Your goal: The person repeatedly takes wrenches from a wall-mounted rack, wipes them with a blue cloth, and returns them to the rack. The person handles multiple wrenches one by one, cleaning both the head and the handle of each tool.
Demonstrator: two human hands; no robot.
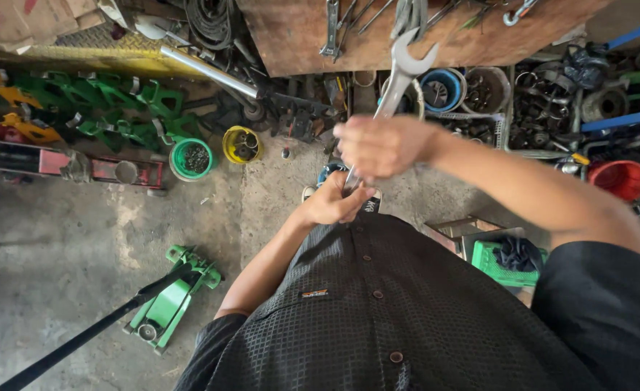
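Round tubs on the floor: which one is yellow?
The yellow tub, beside the green tub left of it; the blue tub and red tub lie farther right.

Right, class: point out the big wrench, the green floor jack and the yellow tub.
wrench (399, 72), head view, on its shank below the open jaw
green floor jack (169, 304), head view, on its body
yellow tub (231, 137), head view, on its rim

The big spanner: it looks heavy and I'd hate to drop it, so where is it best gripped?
Probably mid-shaft, coming from the side: the big spanner stands upright, its open jaw up, the shaft long and narrow. The right hand wraps that middle; the left hand steadies the lower end.
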